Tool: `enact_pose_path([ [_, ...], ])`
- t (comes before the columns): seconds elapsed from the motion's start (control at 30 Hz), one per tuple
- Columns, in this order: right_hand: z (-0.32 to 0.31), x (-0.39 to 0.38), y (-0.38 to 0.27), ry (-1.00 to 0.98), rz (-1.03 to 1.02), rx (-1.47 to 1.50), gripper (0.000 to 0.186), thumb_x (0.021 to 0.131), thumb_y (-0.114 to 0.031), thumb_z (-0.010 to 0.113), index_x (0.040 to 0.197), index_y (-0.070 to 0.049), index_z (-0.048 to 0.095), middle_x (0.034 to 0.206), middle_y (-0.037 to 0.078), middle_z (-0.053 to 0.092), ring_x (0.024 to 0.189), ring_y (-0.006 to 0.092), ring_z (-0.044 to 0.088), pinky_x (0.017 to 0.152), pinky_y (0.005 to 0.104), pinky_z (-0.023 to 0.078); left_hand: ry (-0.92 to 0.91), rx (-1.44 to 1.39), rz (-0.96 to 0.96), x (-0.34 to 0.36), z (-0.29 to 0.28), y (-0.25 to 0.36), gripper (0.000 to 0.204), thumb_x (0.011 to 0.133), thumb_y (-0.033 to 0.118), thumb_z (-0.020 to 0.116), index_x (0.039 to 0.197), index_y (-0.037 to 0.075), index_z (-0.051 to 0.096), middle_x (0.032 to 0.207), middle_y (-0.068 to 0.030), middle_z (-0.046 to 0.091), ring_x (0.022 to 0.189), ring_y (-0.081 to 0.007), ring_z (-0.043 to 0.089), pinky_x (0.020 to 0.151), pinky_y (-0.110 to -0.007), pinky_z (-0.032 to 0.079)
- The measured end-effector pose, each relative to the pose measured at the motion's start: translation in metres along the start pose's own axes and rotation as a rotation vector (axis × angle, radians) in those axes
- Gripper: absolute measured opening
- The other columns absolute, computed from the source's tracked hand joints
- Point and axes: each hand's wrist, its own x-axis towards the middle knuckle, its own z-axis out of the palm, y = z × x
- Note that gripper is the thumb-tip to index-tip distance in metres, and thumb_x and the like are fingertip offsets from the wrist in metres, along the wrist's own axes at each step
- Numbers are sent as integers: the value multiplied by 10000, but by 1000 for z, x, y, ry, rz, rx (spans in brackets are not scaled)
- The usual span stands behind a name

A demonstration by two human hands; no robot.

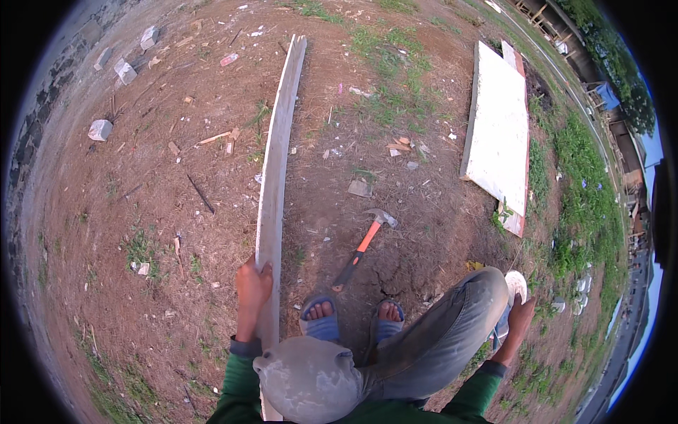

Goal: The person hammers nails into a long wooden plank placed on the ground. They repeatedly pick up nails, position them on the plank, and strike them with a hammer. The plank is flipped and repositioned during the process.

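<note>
A long, narrow wooden plank (pixel 279 152) stretches away from me on the left. My left hand (pixel 253 286) is closed around its near part, thumb on the upper face. Out to the right, beside my bent knee, my right hand (pixel 519 321) grips a round, whitish thing (pixel 516 284) by its edge; its kind is not clear. Some blue shows below that thing, partly behind my knee. On the dirt between the plank and my knee lies a claw hammer (pixel 364 247) with an orange and black handle, its head pointing away from me.
A large white board (pixel 498 127) lies at the right, another reddish-edged piece under it. Broken blocks (pixel 100 130) are scattered far left. A flat stone chunk (pixel 360 188) and wood scraps lie beyond the hammer. My sandalled feet (pixel 321 321) are just before me. Grass (pixel 583 191) grows at the right.
</note>
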Motion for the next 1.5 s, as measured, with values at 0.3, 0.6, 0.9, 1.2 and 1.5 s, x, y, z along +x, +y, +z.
enact_pose_path([
  [0.3,-120,-64,-234,15,-546,1073,423,1146,-290,584,1438,9,645,1317,196,735,1215,272,691,1035,413,535,-158,-314,-80,-7,-47,15,341,995,166,754,1258,-49,737,1077,-214,817,966,-263,792,873,-411,599],
  [0.6,-20,-272,-400,-1296,-373,1467,416,1097,-268,639,1418,-3,652,1285,128,744,1123,228,724,942,368,567,-241,-510,-233,-39,-111,45,363,983,180,809,1243,-66,747,1097,-133,805,959,-175,745,856,-340,592],
  [0.9,-22,-318,-374,-1485,-309,1403,485,1143,-391,537,1109,54,728,942,125,746,808,165,694,736,320,569,-225,-431,-69,-7,-126,51,366,973,244,831,1178,-55,775,1002,-89,803,857,-130,715,763,-319,568],
  [1.2,16,-344,-381,-1460,-520,1261,403,1122,-366,608,1101,24,707,825,70,748,640,120,677,556,280,511,-204,-88,110,94,-41,43,446,944,281,814,1162,-103,749,881,-177,788,784,-229,740,752,-417,577],
  [1.5,74,-340,-399,-1379,-626,995,300,1093,-239,624,1121,42,725,843,107,754,648,146,687,544,333,530,-189,107,102,128,18,26,480,936,316,796,1080,-133,706,1000,-372,729,993,-489,749,909,-530,585],
])
